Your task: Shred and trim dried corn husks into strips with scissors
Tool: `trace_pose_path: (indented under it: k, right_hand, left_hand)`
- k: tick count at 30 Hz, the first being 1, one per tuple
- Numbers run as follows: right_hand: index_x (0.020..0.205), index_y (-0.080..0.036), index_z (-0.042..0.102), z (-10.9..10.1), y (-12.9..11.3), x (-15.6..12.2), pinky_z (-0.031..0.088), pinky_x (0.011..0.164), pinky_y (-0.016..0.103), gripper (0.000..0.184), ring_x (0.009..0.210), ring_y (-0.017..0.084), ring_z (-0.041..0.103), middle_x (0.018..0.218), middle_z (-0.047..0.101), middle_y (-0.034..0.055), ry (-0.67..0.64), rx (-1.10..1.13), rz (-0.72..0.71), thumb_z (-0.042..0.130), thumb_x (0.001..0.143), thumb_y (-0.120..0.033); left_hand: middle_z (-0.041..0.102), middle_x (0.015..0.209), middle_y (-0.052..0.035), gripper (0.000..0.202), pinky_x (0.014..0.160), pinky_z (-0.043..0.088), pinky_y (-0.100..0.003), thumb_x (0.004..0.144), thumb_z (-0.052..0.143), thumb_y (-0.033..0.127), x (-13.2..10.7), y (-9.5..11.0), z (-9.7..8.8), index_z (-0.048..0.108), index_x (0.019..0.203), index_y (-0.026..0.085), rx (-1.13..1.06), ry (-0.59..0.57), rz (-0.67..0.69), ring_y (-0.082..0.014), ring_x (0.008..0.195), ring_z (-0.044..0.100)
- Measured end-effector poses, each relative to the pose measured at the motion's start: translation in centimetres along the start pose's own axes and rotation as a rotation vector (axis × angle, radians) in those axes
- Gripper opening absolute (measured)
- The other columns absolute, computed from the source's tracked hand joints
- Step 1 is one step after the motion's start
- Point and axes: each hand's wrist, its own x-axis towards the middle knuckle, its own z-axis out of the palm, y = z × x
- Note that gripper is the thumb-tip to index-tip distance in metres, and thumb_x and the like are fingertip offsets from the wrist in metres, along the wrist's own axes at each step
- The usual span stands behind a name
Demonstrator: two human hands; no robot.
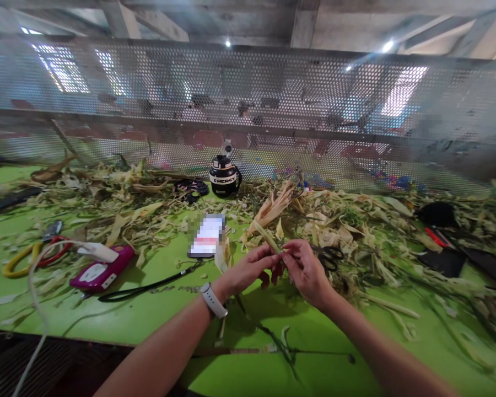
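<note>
Both my hands meet over the green table [149, 309], pinching a thin pale-green strip of corn husk [268, 238] that slants up to the left. My left hand [252, 267], with a white watch on its wrist, has its fingers closed on the strip's lower end. My right hand [306, 267] pinches the same strip just to the right. Black-handled scissors [330, 255] lie right behind my right hand. A heap of dry husks [273, 207] sits beyond the strip.
A phone [208, 235] on a black lanyard lies left of my hands. Further left are a magenta power bank [101, 270] with a white cable, and red and yellow scissors [37, 251]. A black cup [224, 176] stands by the perforated metal screen [248, 105]. Husk litter covers the right side.
</note>
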Motion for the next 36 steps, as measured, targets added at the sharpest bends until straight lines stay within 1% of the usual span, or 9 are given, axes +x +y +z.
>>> trace_pose_path:
  k: [6,10,13,16,19,23,27,30,36]
  right_hand:
    - [0.1,-0.021,0.046,-0.8,-0.5,0.1,0.045,0.049,0.021,0.016,0.056,0.01,0.055,0.071,0.056,-0.0014,-0.057,0.052,-0.04,0.048,0.089,-0.032]
    - [0.093,-0.021,0.057,-2.0,-1.0,0.7,0.046,0.056,0.022,0.015,0.064,0.01,0.054,0.076,0.057,0.0004,-0.099,-0.091,-0.264,0.062,0.08,-0.026]
    - [0.088,-0.022,0.063,-2.5,-1.0,1.2,0.046,0.057,0.022,0.01,0.067,0.01,0.055,0.08,0.057,0.0018,-0.102,-0.151,-0.407,0.064,0.078,-0.021]
    - [0.087,-0.023,0.065,-2.3,-1.0,1.2,0.048,0.061,0.022,0.01,0.072,0.011,0.057,0.08,0.057,0.0021,-0.071,-0.189,-0.479,0.062,0.08,-0.016]
    - [0.086,-0.023,0.065,-2.0,-0.9,1.1,0.048,0.062,0.022,0.009,0.071,0.011,0.058,0.078,0.058,0.0015,-0.021,-0.228,-0.496,0.061,0.08,-0.016]
    - [0.078,-0.021,0.061,-1.4,-0.7,0.9,0.047,0.06,0.023,0.003,0.068,0.012,0.056,0.072,0.058,0.0008,0.065,-0.222,-0.429,0.06,0.081,-0.019]
    - [0.076,-0.019,0.057,-1.2,-0.4,0.9,0.046,0.059,0.024,0.012,0.066,0.012,0.055,0.073,0.057,0.0014,0.045,-0.13,-0.162,0.058,0.083,-0.028]
    - [0.075,-0.018,0.055,-1.3,-0.4,1.0,0.046,0.058,0.025,0.018,0.063,0.012,0.056,0.07,0.058,0.0013,-0.019,-0.039,0.03,0.058,0.082,-0.034]
    - [0.075,-0.017,0.055,-1.5,-0.1,1.1,0.045,0.055,0.025,0.023,0.059,0.012,0.053,0.066,0.058,0.0008,-0.034,-0.048,0.141,0.06,0.078,-0.039]
  left_hand:
    - [0.053,0.06,0.0032,0.024,0.04,0.025,-0.016,0.074,0.065,0.036,0.2,-0.3,-0.2,0.054,0.08,0.015,-0.203,0.009,-0.06,-0.0033,0.045,0.044]
    - [0.052,0.055,0.0028,0.025,0.039,0.023,-0.017,0.07,0.068,0.034,0.3,-0.4,-0.3,0.052,0.074,0.014,-0.323,-0.042,-0.052,-0.0039,0.042,0.041]
    - [0.05,0.051,0.0035,0.024,0.039,0.022,-0.018,0.071,0.066,0.033,0.2,-0.3,-0.2,0.05,0.072,0.015,-0.334,-0.064,-0.071,-0.0043,0.04,0.04]
    - [0.048,0.05,0.0045,0.025,0.04,0.022,-0.018,0.072,0.065,0.033,0.1,-0.1,0.0,0.049,0.071,0.015,-0.324,-0.067,-0.092,-0.0039,0.04,0.038]
    - [0.048,0.053,0.0048,0.027,0.041,0.021,-0.019,0.07,0.067,0.035,0.1,-0.1,0.1,0.049,0.072,0.015,-0.304,-0.056,-0.093,-0.0035,0.041,0.038]
    - [0.047,0.057,0.0052,0.031,0.043,0.022,-0.019,0.07,0.068,0.04,0.2,-0.2,0.6,0.05,0.077,0.015,-0.226,0.016,-0.013,-0.0037,0.045,0.038]
    - [0.047,0.057,0.0057,0.031,0.044,0.025,-0.02,0.075,0.061,0.045,0.3,-0.4,1.1,0.048,0.076,0.016,-0.077,0.116,0.098,-0.004,0.045,0.036]
    - [0.048,0.058,0.0049,0.03,0.044,0.026,-0.021,0.078,0.057,0.046,0.4,-0.4,1.1,0.048,0.076,0.017,0.005,0.13,0.134,-0.0054,0.045,0.038]
    - [0.052,0.059,0.0013,0.032,0.045,0.029,-0.023,0.081,0.051,0.049,0.4,-0.5,0.4,0.051,0.073,0.018,0.152,0.127,0.124,-0.0086,0.047,0.044]
